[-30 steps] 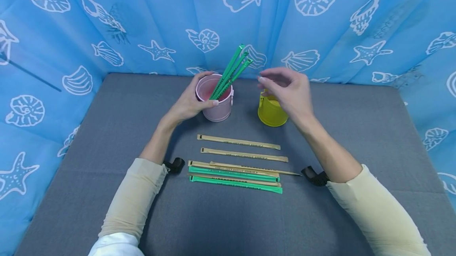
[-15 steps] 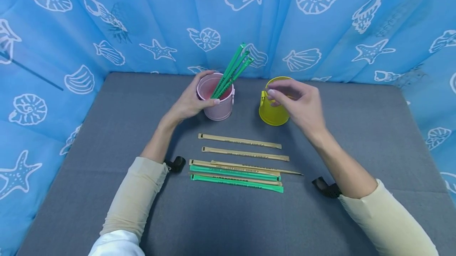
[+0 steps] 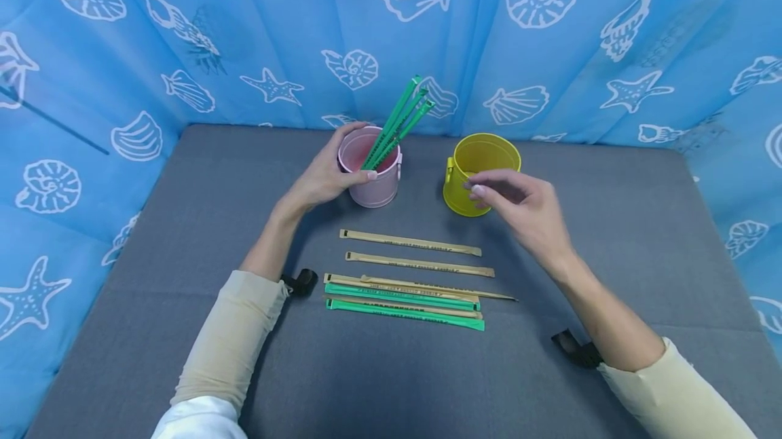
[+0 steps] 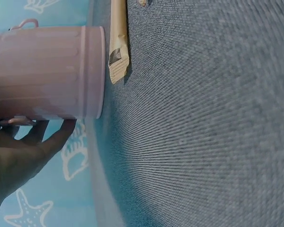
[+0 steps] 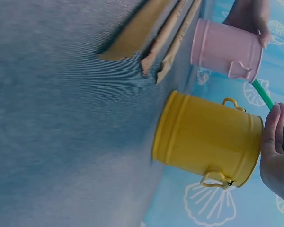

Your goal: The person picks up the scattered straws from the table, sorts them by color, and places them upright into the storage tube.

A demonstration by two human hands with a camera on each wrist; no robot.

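Note:
My left hand [image 3: 326, 174] holds the small pink bucket [image 3: 375, 193] by its side, thumb over the front of the rim. Several long, slim green sticks in printed wrappers [image 3: 398, 125] stand in it, leaning right. To its right is a yellow bucket [image 3: 459, 196] with nothing seen above its rim. My right hand [image 3: 530, 214] hovers at the front of this bucket, fingers loosely bent and holding nothing. In the right wrist view its fingers show beside the yellow bucket's rim. The left wrist view shows the left fingers [image 4: 57, 142] against the pink bucket's wall.
Several tan wrapped sticks [image 3: 411, 242] lie roughly parallel on the grey cloth [image 3: 391, 385] in front of the buckets. Among the nearer ones are two green sticks [image 3: 406, 315]. A blue curtain with white shells [image 3: 293, 32] hangs right behind the table.
My right hand has drawn back from over the yellow bucket, toward the front and right, uncovering its rim. The left hand, pink bucket and sticks stay put.

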